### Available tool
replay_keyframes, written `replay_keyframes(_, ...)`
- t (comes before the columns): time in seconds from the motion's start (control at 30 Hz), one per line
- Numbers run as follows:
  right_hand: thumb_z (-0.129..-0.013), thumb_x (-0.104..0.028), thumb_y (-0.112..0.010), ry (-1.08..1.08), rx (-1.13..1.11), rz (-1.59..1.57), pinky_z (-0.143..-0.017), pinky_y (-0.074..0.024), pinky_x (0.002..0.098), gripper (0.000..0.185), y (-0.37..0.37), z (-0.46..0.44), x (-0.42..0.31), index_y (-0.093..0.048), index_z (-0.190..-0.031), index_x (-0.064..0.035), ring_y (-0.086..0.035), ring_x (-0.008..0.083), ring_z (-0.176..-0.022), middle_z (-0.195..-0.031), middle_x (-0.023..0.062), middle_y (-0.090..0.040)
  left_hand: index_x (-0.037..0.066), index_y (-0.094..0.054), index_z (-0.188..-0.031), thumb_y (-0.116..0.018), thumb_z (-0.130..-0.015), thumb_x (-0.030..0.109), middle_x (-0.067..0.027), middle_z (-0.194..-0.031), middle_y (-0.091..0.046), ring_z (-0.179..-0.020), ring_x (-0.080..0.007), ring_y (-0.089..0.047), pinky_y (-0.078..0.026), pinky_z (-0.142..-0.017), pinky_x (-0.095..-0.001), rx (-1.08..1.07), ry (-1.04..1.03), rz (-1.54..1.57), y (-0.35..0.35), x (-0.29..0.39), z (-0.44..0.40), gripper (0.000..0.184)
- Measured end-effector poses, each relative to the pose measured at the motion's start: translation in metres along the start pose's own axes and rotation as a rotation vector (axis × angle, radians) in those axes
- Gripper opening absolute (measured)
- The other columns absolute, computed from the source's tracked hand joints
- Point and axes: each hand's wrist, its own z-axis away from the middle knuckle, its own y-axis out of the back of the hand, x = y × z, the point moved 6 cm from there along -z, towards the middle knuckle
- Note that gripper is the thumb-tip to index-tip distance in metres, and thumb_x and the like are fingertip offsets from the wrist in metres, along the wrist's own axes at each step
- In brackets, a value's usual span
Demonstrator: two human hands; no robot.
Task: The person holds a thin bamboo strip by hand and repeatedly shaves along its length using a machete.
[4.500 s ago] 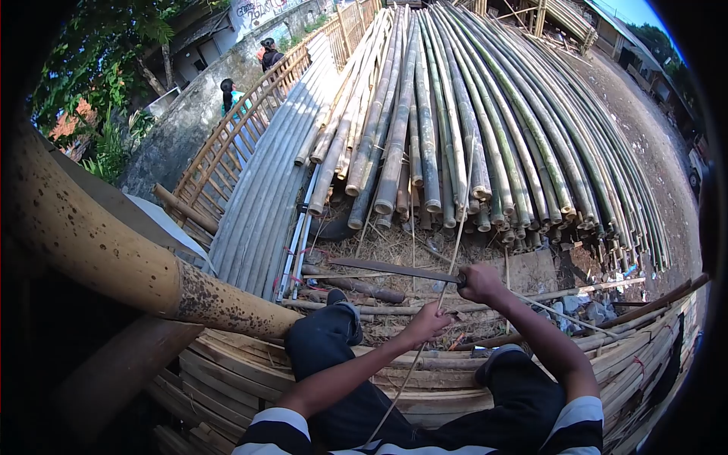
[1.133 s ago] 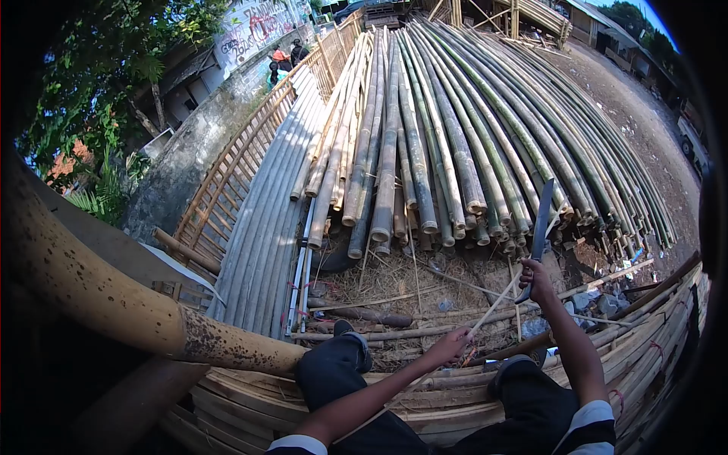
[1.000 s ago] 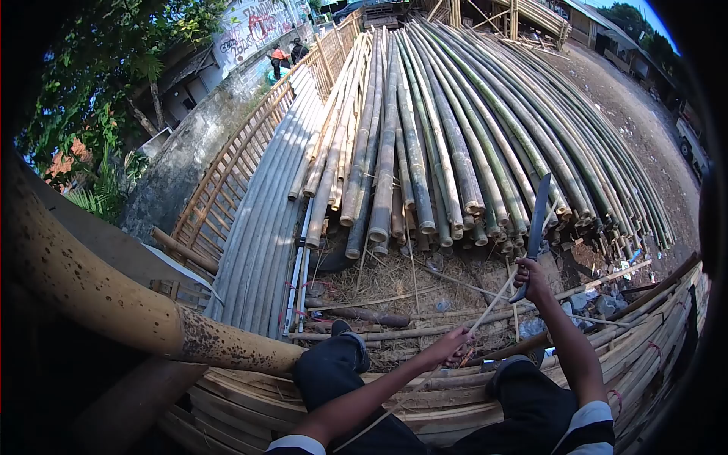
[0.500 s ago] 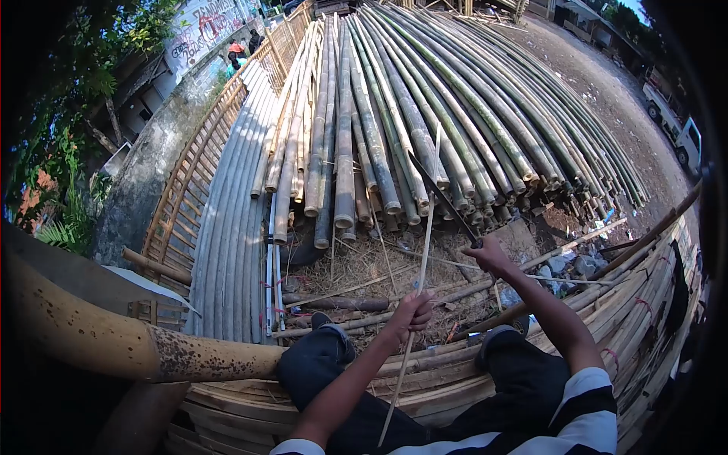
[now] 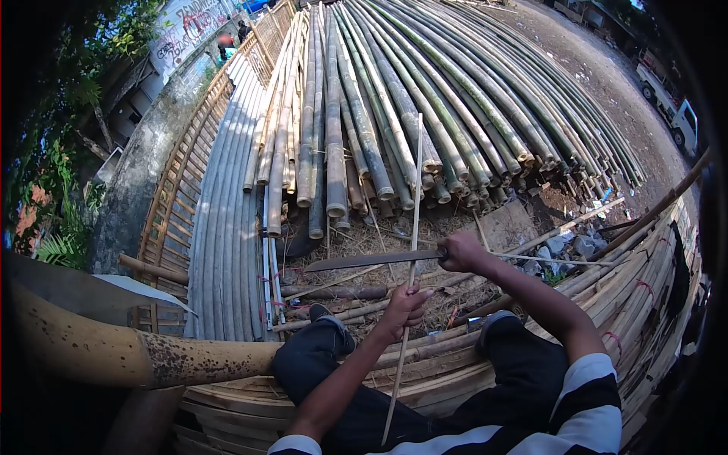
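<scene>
My left hand [image 5: 405, 309] is closed round a thin bamboo strip [image 5: 416, 189], which stands nearly upright in front of me, its lower end between my legs. In my right hand [image 5: 462, 252] is the dark handle of a machete [image 5: 364, 260]. Its long blade points left and lies across the strip, a little above my left hand. Whether the edge bites into the strip I cannot tell.
Long bamboo poles [image 5: 334, 152] are piled ahead. Beneath me lie stacked split bamboo slats [image 5: 629, 303]. A thick spotted bamboo pole [image 5: 98, 341] crosses at left, near corrugated sheets [image 5: 227, 227] and a bamboo fence [image 5: 178, 182]. A truck [image 5: 679, 114] stands far right.
The machete has swung from pointing up and away to lying level across the strip. My right hand has moved left. The strip has shifted slightly left, now more upright.
</scene>
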Motion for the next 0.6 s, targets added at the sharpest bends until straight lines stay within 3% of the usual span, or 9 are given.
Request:
replay_keyframes(0.1, -0.062, -0.027, -0.062, -0.134, 0.088, -0.022, -0.064, -0.0502, 0.0462, 0.02, -0.006, -0.003, 0.037, -0.064, -0.067, -0.0078, -0.062, 0.0358, -0.067, -0.064, 0.0157, -0.061, 0.021, -0.029, -0.078, -0.057, -0.089, 0.006, 0.0095, -0.055, -0.028, -0.035, 0.0015, -0.018, -0.012, -0.029, -0.0172, -0.019, 0.005, -0.01, 0.0, 0.005, -0.01, 0.033)
replay_keyframes(0.33, -0.063, -0.027, -0.062, -0.134, 0.06, 0.028, -0.062, -0.0505, 0.0463, 0.022, -0.002, 0.007, 0.039, -0.064, -0.067, -0.0052, -0.062, 0.0373, -0.064, -0.064, 0.0174, -0.061, 0.021, -0.032, -0.074, -0.056, -0.09, 0.008, 0.0111, -0.054, -0.028, -0.035, 0.002, -0.016, -0.012, -0.03, -0.0167, -0.072, 0.052, 0.049, -0.002, 0.001, -0.018, 0.032)
replay_keyframes(0.6, -0.063, -0.025, -0.063, 0.075, 0.07, -0.037, -0.059, -0.0498, 0.0465, 0.021, -0.004, 0.028, -0.009, -0.062, -0.069, -0.0054, -0.062, 0.0366, -0.061, -0.06, 0.018, -0.059, 0.021, -0.03, -0.075, -0.056, -0.091, 0.008, 0.0104, -0.056, -0.028, -0.036, 0.0027, -0.017, -0.012, -0.03, -0.0168, -0.103, 0.128, -0.016, -0.006, -0.015, -0.004, 0.033)
